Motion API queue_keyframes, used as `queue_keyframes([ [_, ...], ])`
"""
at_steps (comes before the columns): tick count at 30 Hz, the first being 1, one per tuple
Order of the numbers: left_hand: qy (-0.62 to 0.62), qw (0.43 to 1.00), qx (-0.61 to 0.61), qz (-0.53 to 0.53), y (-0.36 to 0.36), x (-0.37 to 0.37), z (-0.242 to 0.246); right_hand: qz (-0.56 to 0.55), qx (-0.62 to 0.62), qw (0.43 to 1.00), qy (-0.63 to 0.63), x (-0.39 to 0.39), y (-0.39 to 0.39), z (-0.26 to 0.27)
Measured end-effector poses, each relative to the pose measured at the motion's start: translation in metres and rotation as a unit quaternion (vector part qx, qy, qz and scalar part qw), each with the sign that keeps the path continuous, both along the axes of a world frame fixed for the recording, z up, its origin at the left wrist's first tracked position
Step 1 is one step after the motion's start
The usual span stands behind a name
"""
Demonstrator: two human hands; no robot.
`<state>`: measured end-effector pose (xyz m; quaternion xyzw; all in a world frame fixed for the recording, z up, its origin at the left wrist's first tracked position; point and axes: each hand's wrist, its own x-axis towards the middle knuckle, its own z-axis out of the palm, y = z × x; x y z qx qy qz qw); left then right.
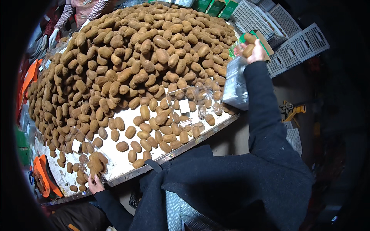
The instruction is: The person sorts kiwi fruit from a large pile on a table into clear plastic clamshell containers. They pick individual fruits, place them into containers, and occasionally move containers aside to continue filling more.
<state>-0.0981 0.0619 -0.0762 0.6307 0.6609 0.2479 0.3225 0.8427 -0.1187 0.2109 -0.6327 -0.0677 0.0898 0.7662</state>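
Note:
A large heap of brown kiwifruit (162,56) covers most of a white-topped table (112,150). At the near left edge, my left hand (96,184) touches kiwifruit lying in an open clear plastic clamshell (104,166); whether it grips one, I cannot tell. My right hand (255,52) reaches out to the far right and holds kiwifruit (248,50) over a green cardboard box (235,49) with its flaps up. Just below that hand stands a stack of clear plastic clamshells (235,83). Another open clamshell (199,101) lies over loose kiwifruit near the table's front edge.
Grey plastic crates (300,46) are stacked beyond the table at the right, with green boxes (215,8) at the back. A co-worker's gloved hand (53,38) is at the back left. Orange objects (47,176) stand at the left edge. A yellow tool or device (293,111) is at the right.

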Motion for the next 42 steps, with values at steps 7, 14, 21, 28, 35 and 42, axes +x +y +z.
queue_keyframes([
  [7,-0.065,0.997,0.019,0.027,-0.010,-0.001,-0.015,-0.053,0.058,0.996,0.037,0.066,-0.023,-0.040],
  [14,-0.117,0.986,-0.057,0.103,-0.001,0.004,-0.021,0.185,0.015,0.969,0.160,-0.052,0.011,-0.091],
  [21,-0.140,0.986,0.001,0.094,-0.024,0.031,0.030,0.433,-0.059,0.871,0.225,-0.261,0.081,-0.091],
  [28,-0.176,0.974,-0.048,0.132,-0.036,0.040,0.062,0.609,-0.106,0.768,0.168,-0.470,0.138,-0.118],
  [35,-0.173,0.976,-0.034,0.126,-0.048,0.040,0.058,0.702,-0.148,0.688,-0.111,-0.606,0.203,-0.138],
  [42,-0.131,0.987,-0.011,0.092,-0.044,0.046,0.067,0.679,0.017,0.514,-0.523,-0.698,0.232,-0.165],
])
